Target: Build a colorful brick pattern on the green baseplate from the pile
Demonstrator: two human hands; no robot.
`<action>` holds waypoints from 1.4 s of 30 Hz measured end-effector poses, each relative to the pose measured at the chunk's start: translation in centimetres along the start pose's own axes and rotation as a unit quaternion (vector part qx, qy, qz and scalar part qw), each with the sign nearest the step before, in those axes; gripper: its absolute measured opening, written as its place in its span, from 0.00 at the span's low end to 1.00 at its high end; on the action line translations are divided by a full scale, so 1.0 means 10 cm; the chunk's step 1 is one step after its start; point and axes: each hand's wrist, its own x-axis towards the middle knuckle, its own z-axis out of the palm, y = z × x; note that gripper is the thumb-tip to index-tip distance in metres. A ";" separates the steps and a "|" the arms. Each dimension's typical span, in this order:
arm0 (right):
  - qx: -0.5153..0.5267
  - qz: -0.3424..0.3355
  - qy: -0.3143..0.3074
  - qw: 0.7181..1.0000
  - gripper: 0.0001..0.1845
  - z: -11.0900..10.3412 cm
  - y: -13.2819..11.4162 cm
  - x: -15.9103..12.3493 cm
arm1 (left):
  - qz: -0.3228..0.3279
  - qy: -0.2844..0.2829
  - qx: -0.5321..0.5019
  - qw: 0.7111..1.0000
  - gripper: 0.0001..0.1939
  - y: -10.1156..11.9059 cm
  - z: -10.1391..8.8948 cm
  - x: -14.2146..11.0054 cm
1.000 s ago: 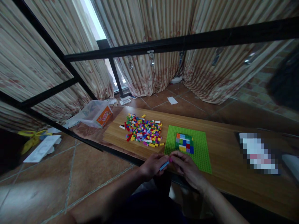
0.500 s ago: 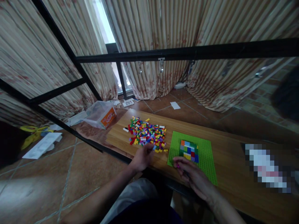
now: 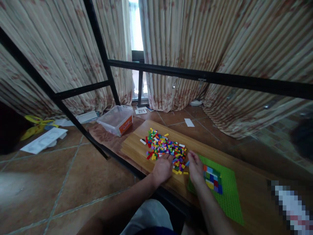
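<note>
A heap of small multicoloured toy building bricks (image 3: pixel 168 145) is spread over the wooden table. My left hand (image 3: pixel 162 169) reaches into its near edge with fingers curled down; whatever they grip is hidden. My right hand (image 3: pixel 195 168) hovers between the heap and the green baseplate (image 3: pixel 231 195), covering part of the plate's left side. A light blue brick (image 3: pixel 187 163) shows at its closed fingertips, seemingly pinched there. On the baseplate sits a rectangular patch of joined bricks (image 3: pixel 213 179) in blue, red, yellow, orange and green, partly behind my right hand.
The narrow wooden table (image 3: pixel 137 137) has a black metal frame (image 3: pixel 171 68) rising beyond it. A clear plastic bin (image 3: pixel 114 120) with an orange label stands at the far left. Papers and a white moulded tray (image 3: pixel 45 140) lie on the tiled floor. A pixelated object (image 3: pixel 293 205) is at right.
My right hand has moved left from the baseplate to the heap's edge; a pink piece showed in its fingers before, a light blue one now. My left hand reaches further into the heap. The view has shifted.
</note>
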 end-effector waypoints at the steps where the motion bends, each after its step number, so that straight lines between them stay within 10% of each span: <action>1: -0.014 -0.002 -0.004 1.000 0.25 0.01 0.00 -0.02 | 0.007 -0.002 -0.002 1.000 0.14 -0.02 0.00 -0.01; 9: 0.043 0.051 -0.032 0.997 0.25 0.03 -0.11 -0.12 | 0.056 0.055 -0.080 0.994 0.12 -0.31 -0.16 -0.07; 15: 0.062 0.057 0.026 0.996 0.24 -0.05 -0.10 -0.11 | -0.071 0.181 -0.105 0.975 0.14 -0.96 -0.46 0.24; 21: 0.074 0.057 0.039 0.995 0.20 -0.22 -0.27 -0.20 | -0.068 0.132 -0.079 0.986 0.24 -1.58 -0.75 0.94; 28: 0.044 0.094 0.052 0.993 0.18 -0.42 -0.32 -0.33 | 0.063 -0.021 -0.055 0.996 0.34 -1.73 -0.75 1.50; 42: 0.073 0.167 0.088 0.979 0.23 -0.50 -0.11 -0.54 | 0.150 -0.098 -0.064 0.982 0.31 -1.77 -0.75 1.49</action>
